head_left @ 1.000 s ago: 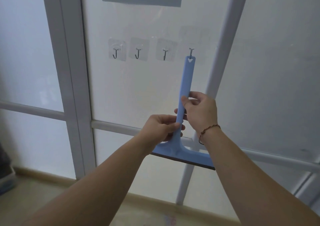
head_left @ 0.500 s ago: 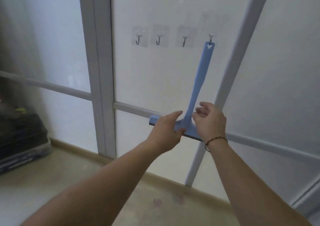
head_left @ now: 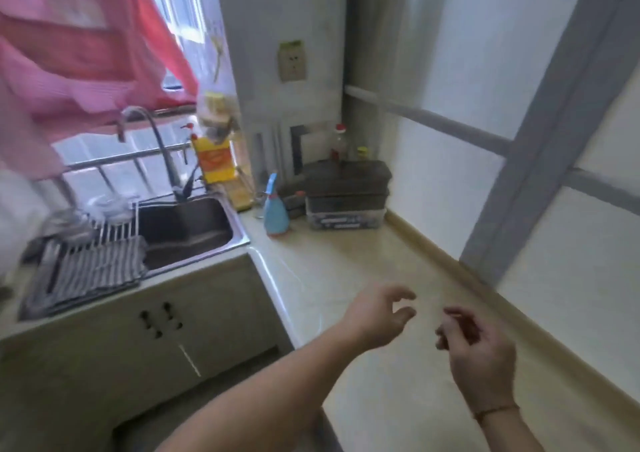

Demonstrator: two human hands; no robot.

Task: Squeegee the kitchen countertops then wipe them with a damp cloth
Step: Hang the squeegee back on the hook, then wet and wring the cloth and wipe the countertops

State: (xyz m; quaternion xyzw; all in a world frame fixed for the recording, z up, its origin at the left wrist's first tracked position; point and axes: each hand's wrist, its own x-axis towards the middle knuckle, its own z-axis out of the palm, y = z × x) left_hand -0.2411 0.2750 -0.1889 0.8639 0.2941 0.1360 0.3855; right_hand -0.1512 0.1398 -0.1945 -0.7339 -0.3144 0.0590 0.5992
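While both hands, left hand (head_left: 375,316) and right hand (head_left: 479,351), hover loose-fingered and empty over the worktop (head_left: 346,264), the striped cloth (head_left: 93,271) lies unused, so wiping likely remains.

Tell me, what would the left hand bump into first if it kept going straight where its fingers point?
Probably nothing soon: the left hand points over bare countertop toward the white wall panel. Depth is unclear.

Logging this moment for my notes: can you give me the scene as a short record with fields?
left hand: empty, fingers loosely curled, above the countertop
right hand: empty, fingers loosely curled
countertop: beige, bare in the near part
sink: left of the countertop
spray bottle: blue, upright at the far end
striped cloth: lying beside the sink
squeegee: not in view
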